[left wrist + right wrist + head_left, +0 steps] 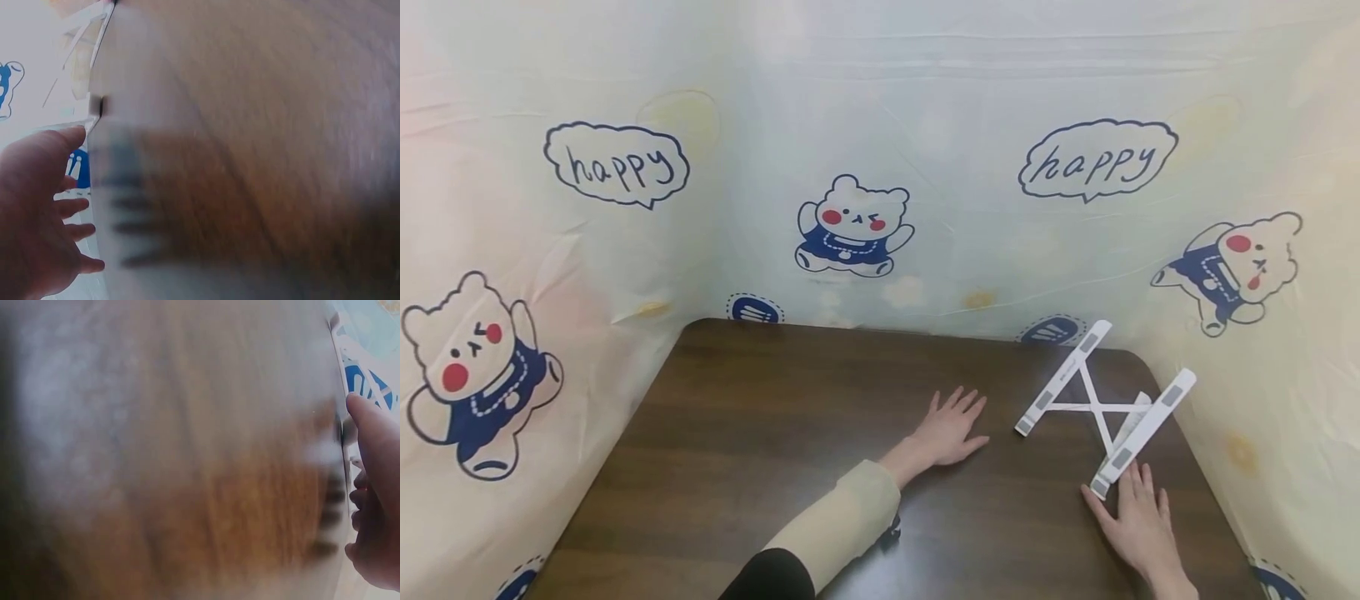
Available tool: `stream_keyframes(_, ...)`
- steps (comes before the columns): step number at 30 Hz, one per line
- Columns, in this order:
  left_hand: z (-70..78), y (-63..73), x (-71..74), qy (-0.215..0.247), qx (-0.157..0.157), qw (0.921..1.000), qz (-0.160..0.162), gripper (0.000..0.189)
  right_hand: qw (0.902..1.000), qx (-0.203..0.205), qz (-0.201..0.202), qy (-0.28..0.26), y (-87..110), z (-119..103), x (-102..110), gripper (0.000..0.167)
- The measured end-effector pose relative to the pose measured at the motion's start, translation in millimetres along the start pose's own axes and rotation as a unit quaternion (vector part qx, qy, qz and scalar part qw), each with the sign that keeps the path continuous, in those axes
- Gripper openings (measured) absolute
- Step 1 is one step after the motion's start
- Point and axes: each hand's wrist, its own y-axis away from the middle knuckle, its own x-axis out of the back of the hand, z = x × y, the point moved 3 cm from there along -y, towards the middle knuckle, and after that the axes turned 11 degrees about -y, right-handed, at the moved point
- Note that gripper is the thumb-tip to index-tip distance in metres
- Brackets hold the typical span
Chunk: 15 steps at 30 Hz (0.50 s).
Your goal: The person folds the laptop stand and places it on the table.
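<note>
A white folding laptop stand [1150, 427], with two long rails joined by crossed bars, sits on the right side of the brown table. Grey pads line its rails. My right hand [1141, 527] lies beside the near end of the right rail, fingers extended and thumb by the tip; whether it touches the rail I cannot tell. My left hand [946, 429] is spread over the table, left of the stand and apart from it, holding nothing. In the left wrist view, the fingers [78, 231] are straight and separated. The right wrist view shows the right thumb [362, 412] near the stand.
The wood-grain table [760, 417] has rounded far corners. A pale printed cloth [962, 108] with bears and "happy" bubbles hangs behind it and along both sides. Something small and dark [891, 531] shows by the left sleeve.
</note>
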Motion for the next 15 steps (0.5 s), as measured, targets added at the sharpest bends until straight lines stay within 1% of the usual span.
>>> stream_keyframes(1, 2.1, -0.4, -1.3, 0.010, -0.004, 0.9999, -0.002, 0.073, 1.0000, -0.002, -0.002, 0.001, -0.3, -0.2, -0.1, 0.101)
stream_keyframes(6, 10.2, -1.1, -5.2, 0.025, -0.026, 0.9993, 0.001, 0.071, 0.9998, -0.012, -0.014, -0.002, -0.1, -0.2, -0.9, 0.098)
stream_keyframes(11, 15.8, -3.4, -6.2, 0.011, -0.049, 0.9987, 0.004, 0.071, 0.9994, -0.020, -0.027, -0.001, -2.4, -1.3, -0.2, 0.096)
stream_keyframes(15, 20.0, -5.6, -7.7, 0.000, -0.061, 0.9981, 0.005, 0.072, 0.9990, -0.027, -0.036, 0.007, -3.6, 0.0, -0.1, 0.097)
